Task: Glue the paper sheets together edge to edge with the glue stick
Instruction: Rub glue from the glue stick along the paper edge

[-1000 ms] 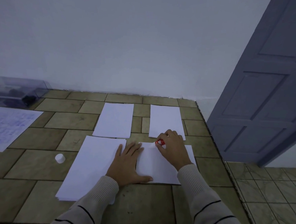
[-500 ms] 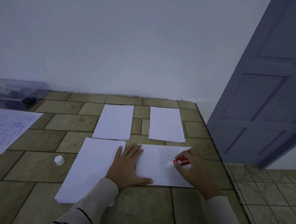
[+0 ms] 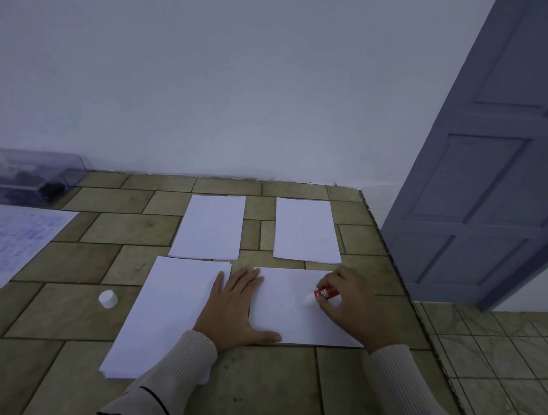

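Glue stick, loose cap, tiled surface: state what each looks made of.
The glue stick: likely plastic, a smooth red printed barrel with a white tip. The cap: likely white plastic, a small matte cylinder. The tiled surface: probably ceramic or stone, olive-brown slabs with dark grout lines and a faint sheen.

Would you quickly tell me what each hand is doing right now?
Left hand: open, fingers flat, pressing on the near right sheet.
Right hand: closed around the red glue stick, tip on that sheet.
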